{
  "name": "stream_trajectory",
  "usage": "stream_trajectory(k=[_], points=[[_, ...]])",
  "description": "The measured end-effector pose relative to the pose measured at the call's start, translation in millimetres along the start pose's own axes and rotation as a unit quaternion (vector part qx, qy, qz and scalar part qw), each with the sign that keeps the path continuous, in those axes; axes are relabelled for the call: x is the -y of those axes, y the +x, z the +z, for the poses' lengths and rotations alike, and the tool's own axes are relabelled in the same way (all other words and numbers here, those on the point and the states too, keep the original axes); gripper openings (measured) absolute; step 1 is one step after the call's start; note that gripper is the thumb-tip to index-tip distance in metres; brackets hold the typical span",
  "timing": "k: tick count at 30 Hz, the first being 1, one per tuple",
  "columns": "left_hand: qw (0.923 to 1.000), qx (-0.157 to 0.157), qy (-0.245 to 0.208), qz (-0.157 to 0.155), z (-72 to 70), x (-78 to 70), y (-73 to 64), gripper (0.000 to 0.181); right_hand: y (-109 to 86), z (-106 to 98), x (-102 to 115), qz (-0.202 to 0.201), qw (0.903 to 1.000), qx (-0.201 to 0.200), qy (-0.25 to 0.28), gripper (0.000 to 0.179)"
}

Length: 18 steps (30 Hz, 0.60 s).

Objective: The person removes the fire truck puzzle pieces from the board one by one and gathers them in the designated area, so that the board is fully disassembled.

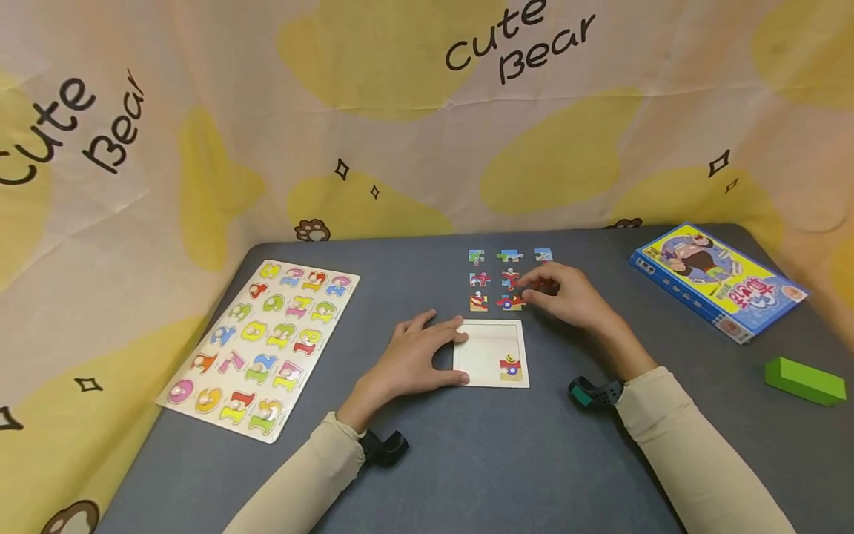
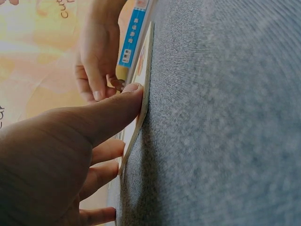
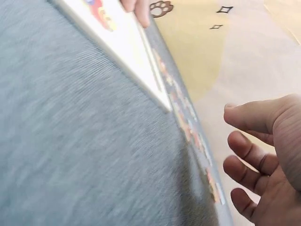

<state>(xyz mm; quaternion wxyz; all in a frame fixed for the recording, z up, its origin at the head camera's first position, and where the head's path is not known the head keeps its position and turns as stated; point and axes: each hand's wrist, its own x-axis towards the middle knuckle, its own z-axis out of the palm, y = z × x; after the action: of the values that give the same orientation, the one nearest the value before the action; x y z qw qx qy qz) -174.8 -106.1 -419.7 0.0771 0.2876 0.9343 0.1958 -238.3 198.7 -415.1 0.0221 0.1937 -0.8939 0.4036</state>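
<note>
A shallow white puzzle tray [image 1: 479, 356] lies on the table with one coloured jigsaw piece [image 1: 511, 371] in its lower right corner. My left hand [image 1: 416, 356] rests at the tray's left side, its thumb and fingertips touching the rim. Behind the tray, several small jigsaw pieces [image 1: 480, 280] lie in rows. Over the right part of these rows is my right hand [image 1: 563, 297], fingers spread and slightly bent, with nothing between them in the right wrist view. It hides part of the rows in the head view.
A number board [image 1: 267, 356] with knobbed numerals lies at the left. At the right are a blue and yellow box [image 1: 720, 278] and a green block [image 1: 805, 381]. A printed cloth [image 1: 400, 148] hangs behind the grey table [image 1: 467, 460].
</note>
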Motion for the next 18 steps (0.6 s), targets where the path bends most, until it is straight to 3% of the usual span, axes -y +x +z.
stream_trajectory(k=[6,18], points=[[1.0,-0.003,-0.004,0.001,-0.6,-1.1,-0.9,0.066,-11.8,2,-2,-0.007,0.9993,0.032,0.014,0.015],[1.0,0.003,0.001,-0.007,0.0,-1.5,0.6,0.066,-26.0,9,18,-0.093,0.9842,0.15,-0.002,0.019]])
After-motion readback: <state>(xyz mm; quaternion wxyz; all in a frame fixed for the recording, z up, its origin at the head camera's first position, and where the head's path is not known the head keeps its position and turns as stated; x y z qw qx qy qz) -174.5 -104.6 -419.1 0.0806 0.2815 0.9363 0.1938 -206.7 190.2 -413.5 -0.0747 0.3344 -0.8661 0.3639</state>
